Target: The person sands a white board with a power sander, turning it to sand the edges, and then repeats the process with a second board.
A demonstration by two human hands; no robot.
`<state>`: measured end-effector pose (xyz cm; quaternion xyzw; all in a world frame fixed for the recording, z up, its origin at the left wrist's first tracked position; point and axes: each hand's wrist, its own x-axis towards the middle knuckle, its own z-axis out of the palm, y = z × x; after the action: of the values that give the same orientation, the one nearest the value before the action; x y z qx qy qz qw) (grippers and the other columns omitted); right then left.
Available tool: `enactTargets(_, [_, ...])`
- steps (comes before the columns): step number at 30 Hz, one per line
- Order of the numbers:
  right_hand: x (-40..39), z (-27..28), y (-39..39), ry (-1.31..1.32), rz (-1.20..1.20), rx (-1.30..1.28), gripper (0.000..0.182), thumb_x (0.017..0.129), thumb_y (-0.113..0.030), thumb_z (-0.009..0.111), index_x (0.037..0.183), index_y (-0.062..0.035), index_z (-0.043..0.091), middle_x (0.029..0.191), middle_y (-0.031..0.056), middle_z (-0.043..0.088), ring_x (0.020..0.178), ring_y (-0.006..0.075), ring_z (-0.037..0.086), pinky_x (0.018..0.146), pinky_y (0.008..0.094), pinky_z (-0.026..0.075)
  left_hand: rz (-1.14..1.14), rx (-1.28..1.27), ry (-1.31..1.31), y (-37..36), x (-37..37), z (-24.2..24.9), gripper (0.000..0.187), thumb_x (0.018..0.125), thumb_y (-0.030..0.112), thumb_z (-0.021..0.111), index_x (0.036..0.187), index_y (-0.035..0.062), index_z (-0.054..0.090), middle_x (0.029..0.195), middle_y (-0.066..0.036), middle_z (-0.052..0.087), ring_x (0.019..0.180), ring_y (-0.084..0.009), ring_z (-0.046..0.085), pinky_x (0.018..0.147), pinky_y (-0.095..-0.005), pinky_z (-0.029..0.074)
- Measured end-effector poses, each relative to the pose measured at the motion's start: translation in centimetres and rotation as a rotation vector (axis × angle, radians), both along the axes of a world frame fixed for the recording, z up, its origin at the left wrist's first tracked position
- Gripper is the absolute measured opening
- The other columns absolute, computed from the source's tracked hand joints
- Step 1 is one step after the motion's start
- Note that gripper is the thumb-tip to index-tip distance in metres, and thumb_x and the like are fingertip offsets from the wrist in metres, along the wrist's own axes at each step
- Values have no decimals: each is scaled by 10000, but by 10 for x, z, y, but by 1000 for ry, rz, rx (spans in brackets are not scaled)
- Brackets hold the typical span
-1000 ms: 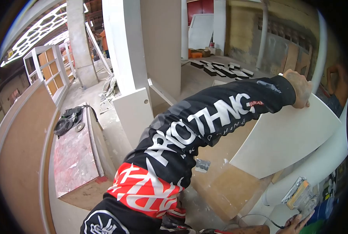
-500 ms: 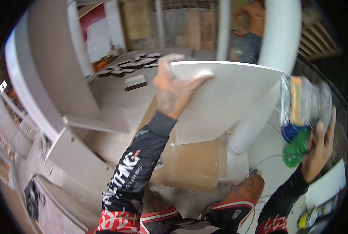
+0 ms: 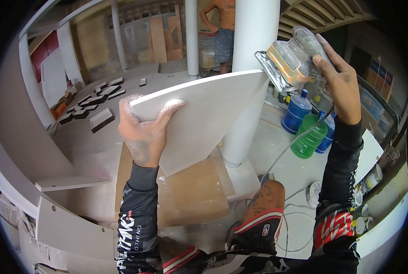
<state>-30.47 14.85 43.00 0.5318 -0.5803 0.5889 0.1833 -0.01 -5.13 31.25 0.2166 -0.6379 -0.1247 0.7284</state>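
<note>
A pale grey-white panel (image 3: pixel 204 121) stands on edge in front of me, its long upper edge curved. My left hand (image 3: pixel 147 130) is closed on its upper left corner, thumb on the near face and fingers behind; white dust coats the thumb. My right hand (image 3: pixel 341 82) grips a dusty electric sheet sander (image 3: pixel 293 59), raised and tilted, its pad side turned to the left. The sander's pad end is right at the panel's upper right corner. A grey cord (image 3: pixel 288 146) hangs from the sander down to the floor.
A brown cardboard sheet (image 3: pixel 190 196) lies under the panel. Round white columns (image 3: pixel 252 41) stand ahead, a person (image 3: pixel 223 36) behind them. Blue (image 3: pixel 296 114) and green jugs (image 3: pixel 310 137) stand right. Dark-sided white blocks (image 3: pixel 102 120) lie at left; another white panel (image 3: pixel 71 223) rests nearby.
My right hand has lifted the sander from low at the right to the panel's upper right corner. My view has turned right, and my left hand keeps its hold on the panel.
</note>
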Motion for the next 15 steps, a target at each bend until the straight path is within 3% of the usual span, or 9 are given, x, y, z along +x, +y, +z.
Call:
enactTargets(2, [-1,1,-2,9,-3,21,511,936,-220,707,1415,-64,624,1218,138,710,1061,169,634,1010,289,460,100,-55,-57,0,2,0,583,714,245,968,1047,-4,560,884,-130,693,800,-177,703,710,-320,585])
enactTargets(6, [0,-1,-6,110,1,37,505,945,-222,693,1423,-78,617,1196,143,722,1045,161,639,999,284,466,87,-40,-41,-2,-1,-2,581,718,254,966,1043,-5,560,879,-132,692,788,-182,707,703,-322,588])
enactTargets(9, [-4,-1,-6,158,58,99,535,965,-245,683,1468,-95,577,1274,135,691,1129,168,612,1042,298,446,50,-65,-41,0,-11,-3,593,714,269,967,1050,-7,564,887,-130,702,783,-188,716,698,-319,591])
enactTargets(15, [38,17,-15,322,73,167,566,984,-291,658,1495,-77,538,1288,148,686,1162,168,604,1049,309,448,51,9,-24,2,-13,7,578,726,273,955,1060,-15,581,887,-146,735,776,-182,728,709,-320,599])
